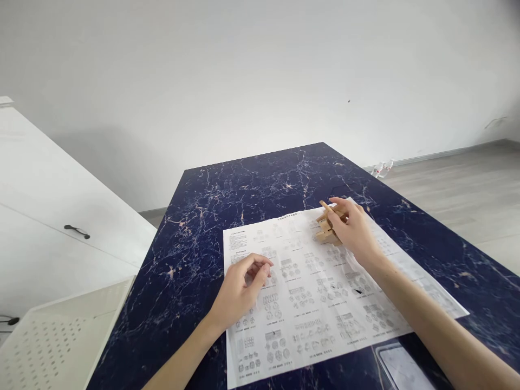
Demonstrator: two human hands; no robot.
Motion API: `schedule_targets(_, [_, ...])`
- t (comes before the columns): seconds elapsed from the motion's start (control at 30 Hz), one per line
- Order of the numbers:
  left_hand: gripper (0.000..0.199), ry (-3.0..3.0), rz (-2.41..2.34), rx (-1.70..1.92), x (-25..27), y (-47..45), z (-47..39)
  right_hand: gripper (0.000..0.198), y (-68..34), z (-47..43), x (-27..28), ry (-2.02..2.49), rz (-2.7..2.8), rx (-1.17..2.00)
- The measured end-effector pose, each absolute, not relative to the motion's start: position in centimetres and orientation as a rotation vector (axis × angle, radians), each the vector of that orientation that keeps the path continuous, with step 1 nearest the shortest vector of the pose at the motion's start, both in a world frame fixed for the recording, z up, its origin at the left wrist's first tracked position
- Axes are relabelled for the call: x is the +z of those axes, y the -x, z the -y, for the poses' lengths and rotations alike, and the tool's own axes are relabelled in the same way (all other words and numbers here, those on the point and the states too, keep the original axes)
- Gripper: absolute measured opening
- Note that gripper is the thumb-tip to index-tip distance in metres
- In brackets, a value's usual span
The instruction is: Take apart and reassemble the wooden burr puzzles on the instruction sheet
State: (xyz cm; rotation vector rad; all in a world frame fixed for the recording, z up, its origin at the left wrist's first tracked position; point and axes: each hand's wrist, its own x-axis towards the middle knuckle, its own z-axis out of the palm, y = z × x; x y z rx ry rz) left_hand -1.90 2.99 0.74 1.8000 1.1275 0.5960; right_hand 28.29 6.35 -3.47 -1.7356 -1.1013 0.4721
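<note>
A large white instruction sheet, printed with rows of small puzzle diagrams, lies on the dark blue marbled table. Near its upper right edge sits a cluster of light wooden puzzle pieces. My right hand is over the cluster, fingers closed on a thin wooden piece that sticks up at a tilt. Its palm and fingers hide part of the wood. My left hand rests on the left half of the sheet, loosely curled, thumb near the fingertips, with nothing visible between them.
A phone lies at the near table edge, by my right forearm. To the left stand a white cabinet and a cream perforated surface. A clear item with red marks is beyond the table's right edge. A white wall rises behind.
</note>
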Motion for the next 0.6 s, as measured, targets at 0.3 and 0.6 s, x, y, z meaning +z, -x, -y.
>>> schedule_targets(0.3, [0.027, -1.807, -1.139, 0.592, 0.74, 1.99, -2.96, 0.044, -28.53, -6.56, -4.30, 1.675, 1.128, 0.377])
schedule_targets(0.6, [0.026, -1.810, -1.135, 0.599, 0.64, 1.91, -3.00, 0.042, -28.48, -6.59, -4.32, 1.652, 1.137, 0.331])
